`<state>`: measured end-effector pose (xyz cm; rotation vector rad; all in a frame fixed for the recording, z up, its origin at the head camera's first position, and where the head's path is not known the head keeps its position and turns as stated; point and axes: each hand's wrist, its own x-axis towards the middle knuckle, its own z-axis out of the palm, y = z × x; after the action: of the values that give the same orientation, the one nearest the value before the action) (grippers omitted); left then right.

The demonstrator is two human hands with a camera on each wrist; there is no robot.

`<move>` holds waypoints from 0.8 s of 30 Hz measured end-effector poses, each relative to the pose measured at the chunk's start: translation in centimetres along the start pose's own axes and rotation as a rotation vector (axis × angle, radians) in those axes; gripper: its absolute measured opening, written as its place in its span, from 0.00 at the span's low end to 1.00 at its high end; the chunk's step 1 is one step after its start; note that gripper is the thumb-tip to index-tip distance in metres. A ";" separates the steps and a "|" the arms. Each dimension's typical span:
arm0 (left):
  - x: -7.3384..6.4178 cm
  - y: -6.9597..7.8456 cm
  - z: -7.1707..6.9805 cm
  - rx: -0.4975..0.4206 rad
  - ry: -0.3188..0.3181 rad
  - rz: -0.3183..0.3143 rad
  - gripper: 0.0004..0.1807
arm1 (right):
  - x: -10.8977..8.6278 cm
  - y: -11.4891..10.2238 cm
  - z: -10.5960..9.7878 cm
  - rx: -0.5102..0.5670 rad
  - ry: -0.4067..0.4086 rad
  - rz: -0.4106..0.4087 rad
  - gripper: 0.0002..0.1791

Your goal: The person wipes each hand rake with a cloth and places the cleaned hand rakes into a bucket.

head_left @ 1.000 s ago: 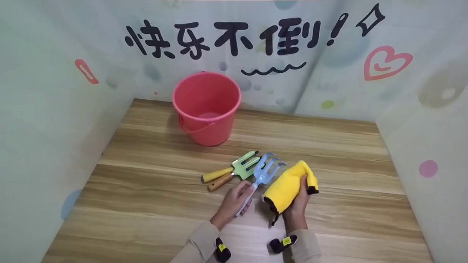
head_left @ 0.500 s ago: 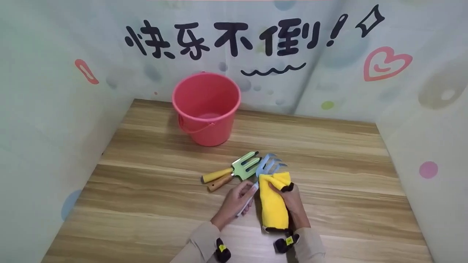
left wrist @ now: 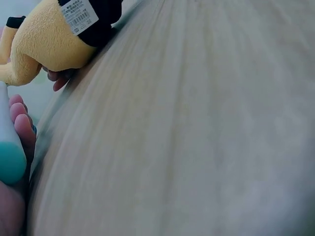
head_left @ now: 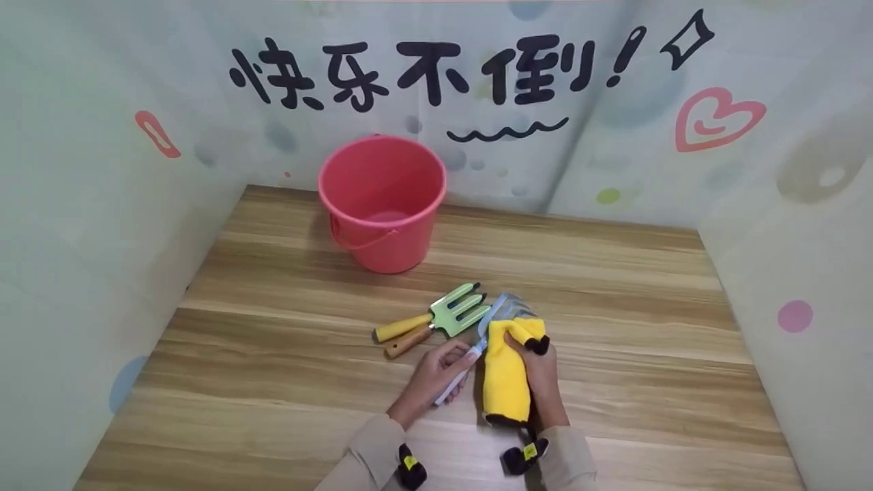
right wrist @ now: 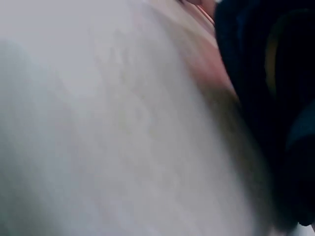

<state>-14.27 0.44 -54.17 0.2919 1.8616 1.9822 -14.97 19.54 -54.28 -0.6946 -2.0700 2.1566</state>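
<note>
My left hand grips the pale handle of a blue hand rake, its curved tines pointing away from me. My right hand holds a bunched yellow fleecy cloth with black edging, thumb on top. The cloth overlaps the rake's head where it meets the handle, hiding part of it. In the left wrist view, the yellow cloth carries a white barcode label on its black part, and the rake handle's teal end shows inside my fingers. Dark material fills the right side of the right wrist view.
Left of the rake lies a green hand fork with a brown wooden handle, and a yellow handle sticks out beside it. A pink bucket stands upright farther back, near the printed backdrop. Everything rests on a wood-grain tabletop.
My right hand has brought the yellow cloth leftward and turned it so it covers part of the rake's head. My left hand keeps its grip on the rake. Fork and bucket stay put.
</note>
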 end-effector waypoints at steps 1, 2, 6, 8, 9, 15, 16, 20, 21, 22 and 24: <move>-0.2 0.4 0.0 -0.008 -0.006 -0.004 0.13 | 0.0 0.0 0.0 0.025 0.013 0.005 0.27; -0.3 0.7 0.0 -0.013 -0.016 -0.004 0.12 | 0.0 -0.1 0.0 0.057 0.024 0.012 0.27; -0.5 0.9 0.1 -0.014 -0.039 0.017 0.11 | 0.1 0.0 0.1 0.168 0.052 0.031 0.28; -0.5 0.7 0.0 -0.012 -0.048 0.022 0.11 | 0.1 0.2 0.1 0.185 0.073 0.031 0.28; -0.5 0.7 0.0 -0.012 -0.047 0.022 0.11 | 0.1 0.2 0.2 0.189 0.082 0.028 0.28; -0.6 0.7 0.0 -0.010 -0.043 0.010 0.11 | 0.0 0.5 0.8 0.224 0.181 0.005 0.28; -0.7 0.7 0.0 -0.008 -0.042 0.011 0.10 | 0.0 0.4 0.9 0.229 0.197 0.004 0.29; -0.6 0.7 0.0 0.005 -0.043 0.016 0.10 | -0.1 0.4 1.1 0.267 0.224 0.013 0.31; -0.5 0.6 0.0 0.007 -0.042 0.016 0.10 | -0.1 0.4 1.1 0.281 0.224 0.018 0.32; -0.4 0.5 0.0 0.008 -0.040 0.014 0.10 | -0.1 0.4 1.1 0.289 0.224 0.020 0.32; -0.1 0.1 -0.1 0.004 -0.034 0.012 0.11 | -0.1 0.4 1.1 0.307 0.221 0.021 0.33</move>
<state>-14.26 0.35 -54.11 0.3363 1.8473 1.9694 -15.21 18.45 -54.61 -0.8705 -1.5879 2.2234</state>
